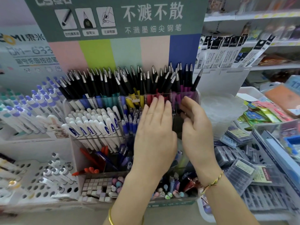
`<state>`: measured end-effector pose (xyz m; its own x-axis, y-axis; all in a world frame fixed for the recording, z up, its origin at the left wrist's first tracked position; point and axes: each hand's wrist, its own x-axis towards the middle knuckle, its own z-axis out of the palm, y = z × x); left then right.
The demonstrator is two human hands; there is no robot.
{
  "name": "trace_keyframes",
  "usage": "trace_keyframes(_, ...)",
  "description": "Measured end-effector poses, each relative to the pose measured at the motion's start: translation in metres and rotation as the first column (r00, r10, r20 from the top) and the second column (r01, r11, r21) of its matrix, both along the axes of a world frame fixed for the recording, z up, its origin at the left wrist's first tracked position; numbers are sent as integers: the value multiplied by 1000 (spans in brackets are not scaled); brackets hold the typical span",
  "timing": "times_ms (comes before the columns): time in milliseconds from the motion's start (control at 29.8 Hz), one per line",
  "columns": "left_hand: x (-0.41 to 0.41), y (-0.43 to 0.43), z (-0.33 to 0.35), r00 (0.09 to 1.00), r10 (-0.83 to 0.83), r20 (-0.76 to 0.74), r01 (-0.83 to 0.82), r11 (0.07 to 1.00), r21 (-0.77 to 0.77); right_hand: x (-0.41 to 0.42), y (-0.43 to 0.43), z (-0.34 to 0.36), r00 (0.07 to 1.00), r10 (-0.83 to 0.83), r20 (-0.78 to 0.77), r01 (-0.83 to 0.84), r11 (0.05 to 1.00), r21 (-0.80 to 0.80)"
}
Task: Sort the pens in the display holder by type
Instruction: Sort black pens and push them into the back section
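Note:
The clear tiered display holder point(194, 95) stands in front of me. Its top tier is packed with black pens with silver tips point(129, 80) and coloured lower barrels. Below them stand white pens marked with a blue A point(97, 125) and small blue pens point(129, 124). Red and blue pens point(97, 159) lie in the tier beneath. My left hand point(154, 132) lies flat with straight fingers, fingertips against the top tier's front wall by the red barrels. My right hand point(197, 127) curls its fingers and thumb round dark pens point(177, 111) at that tier's right end; the hands largely hide them.
A rack of purple-and-white pens point(40, 103) stands at the left, with a white perforated tray point(32, 176) below it. A stack of clear plastic cups point(222, 111) sits right of the holder. Boxes of refills point(240, 168) and stocked shelves point(259, 39) fill the right side.

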<state>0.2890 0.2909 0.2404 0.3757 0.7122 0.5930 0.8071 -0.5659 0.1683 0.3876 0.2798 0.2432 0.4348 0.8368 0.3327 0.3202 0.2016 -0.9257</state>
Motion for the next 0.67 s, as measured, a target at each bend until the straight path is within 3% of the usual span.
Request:
trace_keyframes(101, 12, 2, -6, 1000, -25, -12, 25, 1000, 6, 3, -1, 2, 998, -1, -60, 1, 1000, -4)
trace_keyframes(235, 11, 2, -4, 980, -61, 191, 69, 997, -37, 4, -1, 2, 997, -1, -79, 0, 1000, -12)
trace_keyframes(336, -8, 5, 1, 935, 104, 338, -100, 995, -29, 1, -2, 1, 998, 17, -67, -19, 999, -35)
trace_keyframes(436, -21, 9, 3, 921, 242, 306, -243, 969, -35, -5, -2, -1, 999, 40, -28, -42, 997, -65)
trace_keyframes(671, -14, 6, -5, 958, 231, 171, -230, 973, -24, -18, -4, -6, 998, 42, 37, -38, 994, -105)
